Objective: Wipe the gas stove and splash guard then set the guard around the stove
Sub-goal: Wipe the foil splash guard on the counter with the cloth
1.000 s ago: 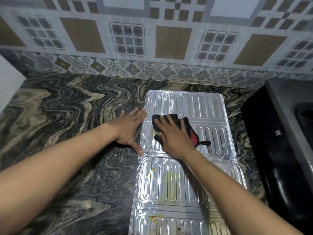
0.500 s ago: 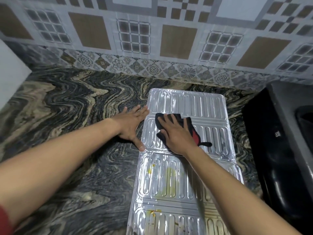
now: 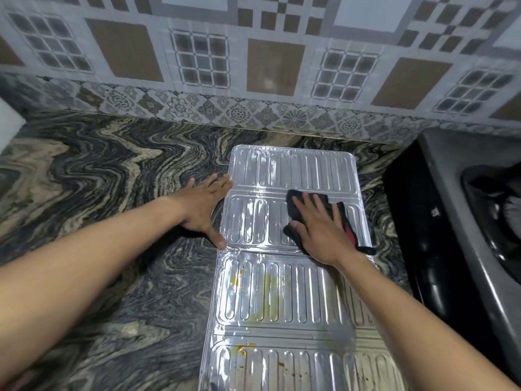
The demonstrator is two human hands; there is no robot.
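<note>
The shiny splash guard [image 3: 284, 292] is lying flat on the swirly surface [image 3: 98, 179], in the middle and lower part of the frame. The right hand [image 3: 324, 230] is pressing a dark cloth [image 3: 307, 204] on it, fingers spread wide. The left hand [image 3: 205, 207] is resting flat at the guard's left edge, fingers wide. The gas stove [image 3: 465, 221] is sitting at the right.

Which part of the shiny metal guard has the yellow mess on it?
The near panel of the ribbed silver splash guard, closest to the person, shows yellow stains. The far panels look clean; the right hand presses a black cloth there.
</note>
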